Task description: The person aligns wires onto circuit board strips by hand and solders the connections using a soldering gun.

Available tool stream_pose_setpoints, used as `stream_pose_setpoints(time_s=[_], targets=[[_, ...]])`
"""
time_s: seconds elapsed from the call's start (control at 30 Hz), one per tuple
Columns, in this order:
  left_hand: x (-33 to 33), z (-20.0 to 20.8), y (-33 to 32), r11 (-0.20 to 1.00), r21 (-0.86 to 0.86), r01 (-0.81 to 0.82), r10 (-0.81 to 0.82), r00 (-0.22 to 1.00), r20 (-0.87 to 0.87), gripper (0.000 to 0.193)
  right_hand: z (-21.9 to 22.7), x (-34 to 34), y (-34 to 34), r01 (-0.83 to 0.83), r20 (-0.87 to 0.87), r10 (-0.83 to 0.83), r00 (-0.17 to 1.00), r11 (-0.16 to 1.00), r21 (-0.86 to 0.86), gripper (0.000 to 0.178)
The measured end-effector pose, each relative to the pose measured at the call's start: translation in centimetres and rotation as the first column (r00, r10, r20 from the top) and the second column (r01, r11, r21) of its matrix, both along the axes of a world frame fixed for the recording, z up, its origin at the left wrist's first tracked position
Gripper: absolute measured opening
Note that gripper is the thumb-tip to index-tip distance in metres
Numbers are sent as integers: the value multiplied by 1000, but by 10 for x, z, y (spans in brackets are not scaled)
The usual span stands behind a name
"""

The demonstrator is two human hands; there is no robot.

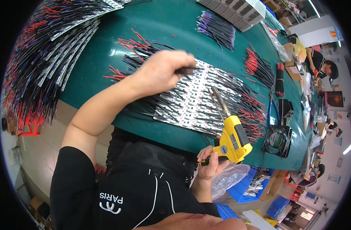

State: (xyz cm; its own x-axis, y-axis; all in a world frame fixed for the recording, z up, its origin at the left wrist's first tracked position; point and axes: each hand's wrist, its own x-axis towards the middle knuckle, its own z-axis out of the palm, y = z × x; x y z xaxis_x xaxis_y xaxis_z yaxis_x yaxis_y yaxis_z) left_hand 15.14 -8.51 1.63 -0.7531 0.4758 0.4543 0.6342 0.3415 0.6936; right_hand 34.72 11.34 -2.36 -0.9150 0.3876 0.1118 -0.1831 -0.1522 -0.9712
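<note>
Right hand (pixel 211 165) grips a yellow soldering gun (pixel 230 138); left hand (pixel 162 73) curls, its hold unclear.

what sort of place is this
Probably an electronics workshop or small factory: white circuit boards fitted with wires lie on the green table, a bundle of red and black wires beyond, and a yellow soldering gun in the right hand.

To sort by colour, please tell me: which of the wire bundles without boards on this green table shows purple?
The top bundle, beside the grey ribbed stack; the wide bundle and narrow bundle show red instead.
</note>
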Motion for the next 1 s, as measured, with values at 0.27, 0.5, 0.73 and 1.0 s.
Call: stream_pose_setpoints(time_s=[0.27, 0.5, 0.73, 1.0], targets=[[7, -22, 10, 983, -181, -8, 25, 995, 92, 33, 3, 3, -6, -36, 21, 36, 999, 999, 1, 47], [0, -28, 11, 984, -169, -61, 85, 987, 137, 28, 0, 5, -3, -109, 0, 110, 994, 988, -111, 43], [2, -26, 15, 948, -303, -99, 162, 968, 192, 29, -1, 5, -11, -73, 25, 73, 997, 997, -18, 40], [2, -22, 16, 945, -316, -79, 144, 972, 188, 17, 0, 5, -14, -95, 83, 95, 992, 995, 1, 28]])
